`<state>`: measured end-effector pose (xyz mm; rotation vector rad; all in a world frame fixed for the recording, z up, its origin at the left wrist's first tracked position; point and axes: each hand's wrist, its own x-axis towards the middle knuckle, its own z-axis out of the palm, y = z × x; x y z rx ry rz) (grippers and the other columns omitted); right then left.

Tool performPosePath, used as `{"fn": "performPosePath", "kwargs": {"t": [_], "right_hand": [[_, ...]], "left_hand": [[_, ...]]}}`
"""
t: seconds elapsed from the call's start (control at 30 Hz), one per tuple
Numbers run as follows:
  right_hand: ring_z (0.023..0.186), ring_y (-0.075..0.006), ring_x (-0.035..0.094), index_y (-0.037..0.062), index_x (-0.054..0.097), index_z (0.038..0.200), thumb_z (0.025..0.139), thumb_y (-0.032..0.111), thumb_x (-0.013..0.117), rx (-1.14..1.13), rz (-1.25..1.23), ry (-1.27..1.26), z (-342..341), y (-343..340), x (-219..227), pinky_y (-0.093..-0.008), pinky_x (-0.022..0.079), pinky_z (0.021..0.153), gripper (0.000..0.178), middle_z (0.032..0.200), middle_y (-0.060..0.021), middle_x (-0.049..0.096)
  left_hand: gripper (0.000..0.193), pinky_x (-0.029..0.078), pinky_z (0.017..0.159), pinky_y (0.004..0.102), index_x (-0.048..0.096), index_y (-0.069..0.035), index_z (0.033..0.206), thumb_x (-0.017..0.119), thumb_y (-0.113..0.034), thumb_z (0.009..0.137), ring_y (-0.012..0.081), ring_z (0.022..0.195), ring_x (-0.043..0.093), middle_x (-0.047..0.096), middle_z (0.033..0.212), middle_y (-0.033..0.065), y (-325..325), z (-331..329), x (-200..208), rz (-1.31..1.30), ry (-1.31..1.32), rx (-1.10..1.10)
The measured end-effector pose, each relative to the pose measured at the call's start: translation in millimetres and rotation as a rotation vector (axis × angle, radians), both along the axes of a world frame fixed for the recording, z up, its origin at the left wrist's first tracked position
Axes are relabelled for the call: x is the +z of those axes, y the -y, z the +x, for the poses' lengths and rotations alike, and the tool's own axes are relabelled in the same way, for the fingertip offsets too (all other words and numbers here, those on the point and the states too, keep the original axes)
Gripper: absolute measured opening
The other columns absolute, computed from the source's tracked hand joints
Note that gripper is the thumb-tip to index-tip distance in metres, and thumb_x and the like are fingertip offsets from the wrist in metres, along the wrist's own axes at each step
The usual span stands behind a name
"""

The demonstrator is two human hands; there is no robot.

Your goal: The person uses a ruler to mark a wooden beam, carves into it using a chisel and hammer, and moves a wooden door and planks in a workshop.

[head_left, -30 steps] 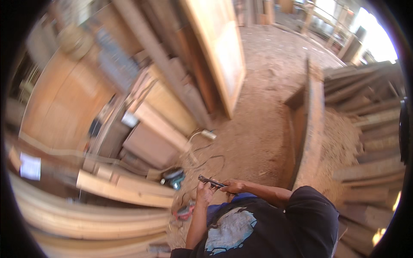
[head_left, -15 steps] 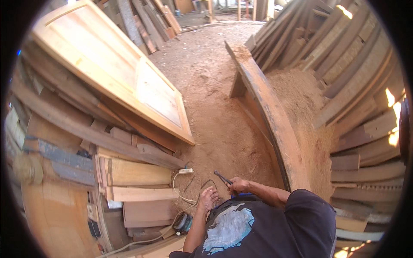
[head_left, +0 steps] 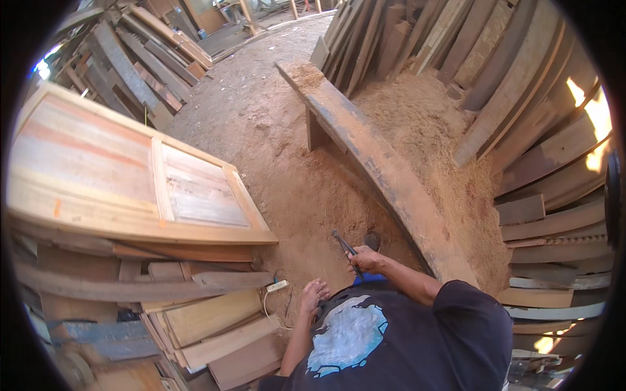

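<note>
My right hand [head_left: 366,259] is closed around a dark pair of pincers [head_left: 343,243], its narrow head slanting up and left away from my fist. To the left, my left hand [head_left: 314,295] is held low in front of my body. Its fingers are loosely bent and slightly apart, and I see nothing in them. A dark rounded thing, perhaps a shoe tip [head_left: 372,240], shows just beyond my right hand. Beneath both hands lies the dusty brown floor [head_left: 306,241].
A long wooden bench [head_left: 385,163] runs diagonally at my right, beside heaped sawdust [head_left: 424,124]. At left, a pale panelled door [head_left: 163,176] rests on stacked boards [head_left: 212,316]. A white power strip [head_left: 277,285] with a cord lies beside them. Planks [head_left: 521,78] lean at right.
The view has swung left, shifting the bench leftward and the door lower. The pincers stay in my right hand. A dark loop near my left hand no longer shows, and the rounded dark thing has appeared.
</note>
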<state>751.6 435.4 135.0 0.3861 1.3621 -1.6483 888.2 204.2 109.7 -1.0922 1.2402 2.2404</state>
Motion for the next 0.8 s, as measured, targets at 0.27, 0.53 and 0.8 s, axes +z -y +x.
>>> {"fn": "performPosePath", "kwargs": {"t": [0.27, 0.53, 0.8], "right_hand": [[0.066, -0.0190, 0.063, 0.0116, 0.052, 0.109, 0.086, 0.000, 0.059, -0.240, 0.078, 0.027, -114.2, -102.9, -12.3, -0.0362, 0.055, 0.055, 0.026, 0.085, -0.0036, 0.057], [0.081, -0.0192, 0.064, 0.0170, 0.053, 0.114, 0.092, 0.008, 0.056, -0.664, 0.151, 0.135, -49.0, -172.3, 14.3, -0.0368, 0.054, 0.065, 0.024, 0.091, -0.0014, 0.056], [0.088, -0.0227, 0.061, 0.0149, 0.055, 0.107, 0.090, 0.005, 0.056, -1.055, 0.165, 0.254, 86.1, -216.0, 52.6, -0.0401, 0.053, 0.073, 0.020, 0.098, -0.0027, 0.055]], "left_hand": [[0.029, 0.052, 0.065, 0.0279, 0.052, -0.006, 0.124, 0.055, -0.020, 0.100, 0.0132, 0.075, 0.063, 0.066, 0.098, 0.0054, -85.3, -216.7, 10.3, -0.136, -0.130, -0.355], [0.029, 0.050, 0.063, 0.0230, 0.050, -0.003, 0.127, 0.054, -0.013, 0.099, 0.0100, 0.075, 0.057, 0.062, 0.099, 0.0049, -158.5, -292.6, 7.4, -0.182, -0.136, -0.940], [0.035, 0.052, 0.068, 0.0272, 0.055, -0.002, 0.126, 0.058, -0.022, 0.098, 0.0131, 0.085, 0.061, 0.064, 0.104, 0.0057, -228.2, -275.8, -47.1, -0.203, -0.416, -1.522]]}}
